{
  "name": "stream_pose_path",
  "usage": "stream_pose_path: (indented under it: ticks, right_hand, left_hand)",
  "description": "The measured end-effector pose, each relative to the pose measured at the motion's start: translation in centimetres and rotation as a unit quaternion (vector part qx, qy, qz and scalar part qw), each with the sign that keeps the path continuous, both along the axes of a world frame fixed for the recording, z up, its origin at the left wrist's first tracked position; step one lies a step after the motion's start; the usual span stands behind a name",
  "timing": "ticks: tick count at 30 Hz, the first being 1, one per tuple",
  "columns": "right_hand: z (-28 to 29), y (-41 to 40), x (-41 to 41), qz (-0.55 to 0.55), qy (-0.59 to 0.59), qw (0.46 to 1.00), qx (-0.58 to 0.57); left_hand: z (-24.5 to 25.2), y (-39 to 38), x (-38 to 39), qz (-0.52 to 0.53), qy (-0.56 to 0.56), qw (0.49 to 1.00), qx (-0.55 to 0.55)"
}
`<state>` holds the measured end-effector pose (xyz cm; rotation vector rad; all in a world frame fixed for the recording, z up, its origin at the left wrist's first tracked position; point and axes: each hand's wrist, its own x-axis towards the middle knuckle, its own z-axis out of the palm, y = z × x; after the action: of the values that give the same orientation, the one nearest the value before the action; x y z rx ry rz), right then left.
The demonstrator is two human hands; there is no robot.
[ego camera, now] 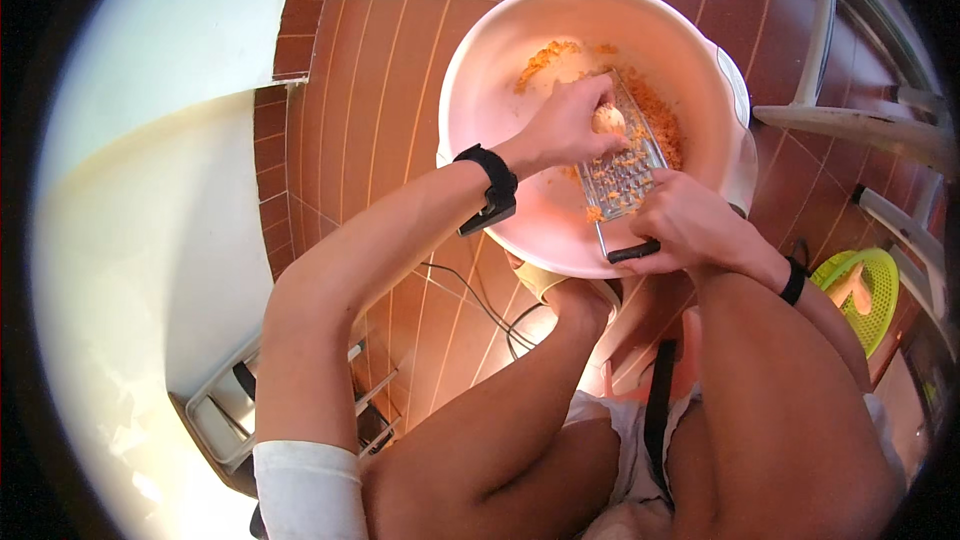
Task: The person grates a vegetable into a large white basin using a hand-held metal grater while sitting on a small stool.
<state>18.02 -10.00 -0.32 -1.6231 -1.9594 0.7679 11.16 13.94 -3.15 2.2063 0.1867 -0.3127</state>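
Note:
My left hand (574,120) grips a pale peeled piece of root vegetable (609,118) against the face of a flat metal grater (621,174). Orange shreds cling to the grater's holes. My right hand (682,221) holds the grater's lower end near its black handle grip (634,252), and the fingers hide part of the frame. The grater slants down into a deep pinkish plastic tub (499,109). Along the tub's inside right lies a heap of grated orange shreds (661,120), with a smaller patch of shreds (547,60) toward the far side.
A lime-green plastic colander (885,307) holding peeled root vegetables (853,292) sits on the right. White chair legs (821,37) stand beyond the tub. A dark cable (480,301) crosses the tiled floor (375,127). At lower left is a metal rack (217,420) by the white wall (150,37).

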Motion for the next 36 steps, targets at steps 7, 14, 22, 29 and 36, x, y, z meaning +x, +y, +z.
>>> stream_pose_path:
  ticks: [7, 14, 22, 29, 36]
  right_hand:
    - [0.3, 0.2, -0.1, 0.005, -0.007, 1.0, -0.015]
    - [0.0, -0.1, -0.1, -0.001, 0.001, 1.0, -0.004]
    - [0.0, -0.1, -0.3, -0.003, -0.008, 1.0, -0.011]
    - [0.2, 0.2, -0.3, 0.003, -0.022, 1.0, 0.004]
    - [-0.3, 0.2, -0.3, 0.004, -0.009, 1.0, 0.016]
  left_hand:
    - [-0.5, 0.1, -0.5, -0.002, -0.041, 0.999, -0.023]
    - [-0.7, -0.9, -0.9, 0.008, -0.022, 0.998, -0.065]
    - [0.1, -1.0, 0.0, -0.004, -0.032, 0.999, -0.025]
    - [0.0, -1.0, -0.3, 0.023, -0.02, 1.0, 0.002]
    - [0.6, -2.9, -0.7, 0.108, -0.002, 0.994, -0.004]
